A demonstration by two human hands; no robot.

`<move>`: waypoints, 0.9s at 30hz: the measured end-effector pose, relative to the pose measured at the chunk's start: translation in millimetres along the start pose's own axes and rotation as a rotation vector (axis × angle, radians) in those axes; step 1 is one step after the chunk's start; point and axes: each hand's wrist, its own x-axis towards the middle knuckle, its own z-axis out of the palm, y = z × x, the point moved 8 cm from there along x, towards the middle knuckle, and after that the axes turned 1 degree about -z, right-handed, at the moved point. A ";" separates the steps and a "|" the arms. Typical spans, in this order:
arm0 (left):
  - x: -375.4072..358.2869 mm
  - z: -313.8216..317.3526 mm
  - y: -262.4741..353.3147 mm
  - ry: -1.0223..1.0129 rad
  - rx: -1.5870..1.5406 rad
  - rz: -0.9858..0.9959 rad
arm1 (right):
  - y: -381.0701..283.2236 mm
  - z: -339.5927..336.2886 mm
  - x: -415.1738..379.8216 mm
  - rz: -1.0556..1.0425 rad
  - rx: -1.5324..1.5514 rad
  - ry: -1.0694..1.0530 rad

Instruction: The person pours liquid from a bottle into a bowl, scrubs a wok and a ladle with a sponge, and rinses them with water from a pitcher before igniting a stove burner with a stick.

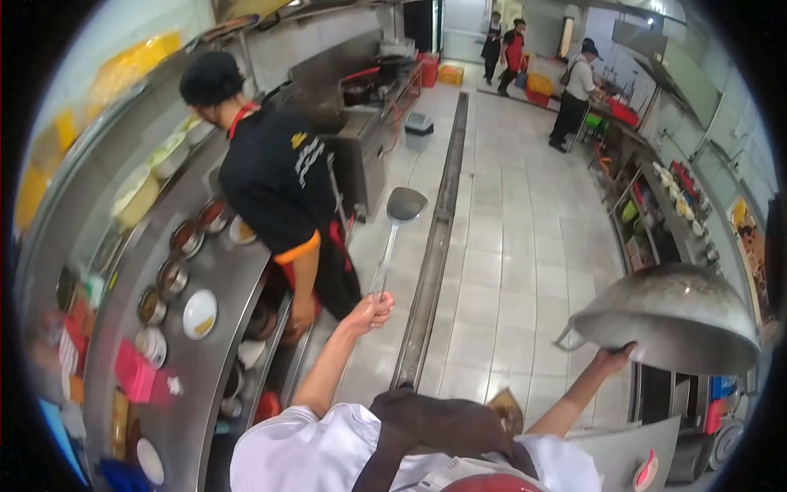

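Observation:
My left hand [369, 314] is closed round the handle of a long metal ladle [405, 205], whose broad head points up and away over the tiled floor. On the right, my right hand [616, 359] grips the rim of a large metal wok [676, 316]. The wok is tilted, with its rounded, stained underside upward and its hollow side facing down. A loop handle stands out at its left edge. My two hands are far apart, one on each side of my body.
A co-worker in black [279, 172] stands close on the left at a steel counter [238, 287] with bowls and a white plate [199, 314]. A floor drain [438, 238] runs ahead. A grey bin [418, 131] and several other people are farther off.

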 end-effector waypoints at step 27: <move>308.7 -278.0 -152.4 0.790 0.802 -1.068 | 695.4 119.4 429.5 0.683 -0.358 0.024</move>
